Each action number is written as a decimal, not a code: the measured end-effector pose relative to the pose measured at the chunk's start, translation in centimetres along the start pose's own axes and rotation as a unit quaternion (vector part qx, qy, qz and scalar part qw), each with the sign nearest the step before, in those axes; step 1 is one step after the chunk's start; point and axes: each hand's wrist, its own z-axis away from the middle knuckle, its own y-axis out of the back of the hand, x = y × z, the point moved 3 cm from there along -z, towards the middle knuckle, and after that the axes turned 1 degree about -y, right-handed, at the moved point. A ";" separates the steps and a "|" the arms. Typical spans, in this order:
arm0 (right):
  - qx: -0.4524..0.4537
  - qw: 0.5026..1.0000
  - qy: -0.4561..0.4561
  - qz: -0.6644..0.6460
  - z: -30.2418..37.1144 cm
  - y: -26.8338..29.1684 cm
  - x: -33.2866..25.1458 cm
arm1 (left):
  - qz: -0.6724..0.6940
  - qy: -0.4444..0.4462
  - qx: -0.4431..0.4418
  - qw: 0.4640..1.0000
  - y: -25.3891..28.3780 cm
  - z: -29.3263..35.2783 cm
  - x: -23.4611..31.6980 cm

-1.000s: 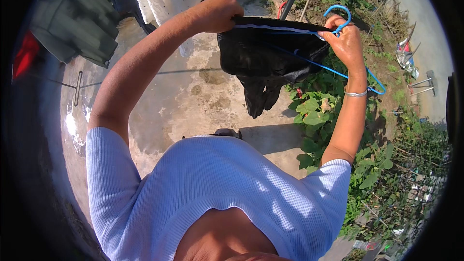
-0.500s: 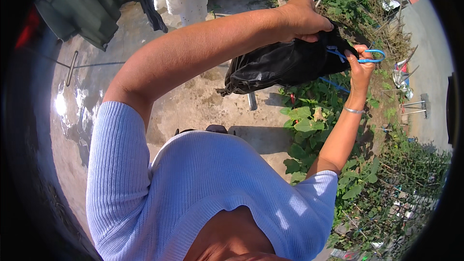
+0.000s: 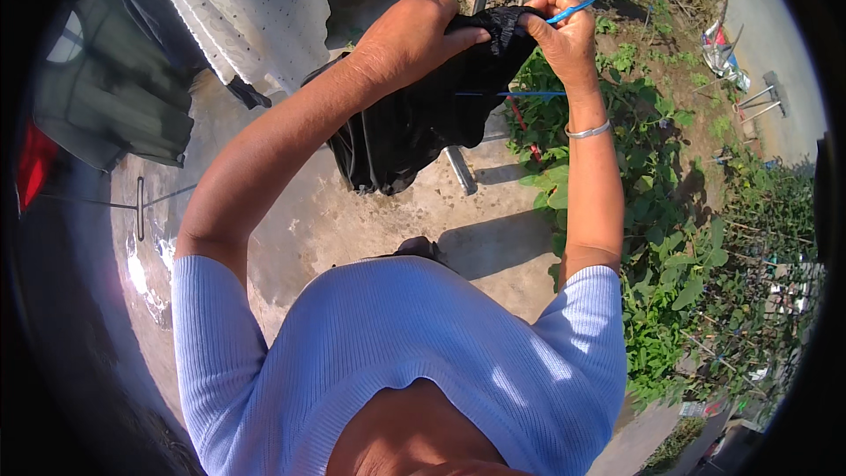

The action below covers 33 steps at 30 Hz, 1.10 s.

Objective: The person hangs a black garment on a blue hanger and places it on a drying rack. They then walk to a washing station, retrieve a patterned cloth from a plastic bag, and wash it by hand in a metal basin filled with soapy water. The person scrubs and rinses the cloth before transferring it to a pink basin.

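A black garment with a gathered, stretchy-looking edge hangs in front of me, its lower part dangling above the concrete. My left hand is closed on its upper edge, thumb pointing right. At the other end of that edge, my right hand pinches the neck of a blue clothes hanger together with the cloth. The hanger's hook curves out above the right fingers. Its thin lower bar shows against the leaves below the cloth; the rest is hidden by the garment.
At the upper left hang a white spotted cloth, a dark green garment and a red cloth. A metal post stands below the black garment. Leafy plants grow along the right, beside a paved strip.
Both hands have moved left and up in view with the garment and hanger. They are closer together along its edge. The hanging laundry shows larger at upper left.
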 end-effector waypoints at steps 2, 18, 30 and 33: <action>-0.040 0.990 -0.026 0.133 0.6 -0.7 -0.7 | -0.038 0.019 0.028 0.999 0.8 0.4 -1.2; 0.226 0.960 -0.162 -0.040 11.0 -14.4 3.8 | 0.051 0.108 0.072 0.990 5.6 2.8 -2.3; 0.119 0.925 -0.345 -0.109 7.0 -6.2 14.4 | 0.004 0.074 0.123 0.990 9.9 9.6 -4.0; 0.067 0.925 -0.371 -0.050 5.4 -2.1 14.8 | -0.049 0.062 0.097 0.992 8.9 12.1 -5.9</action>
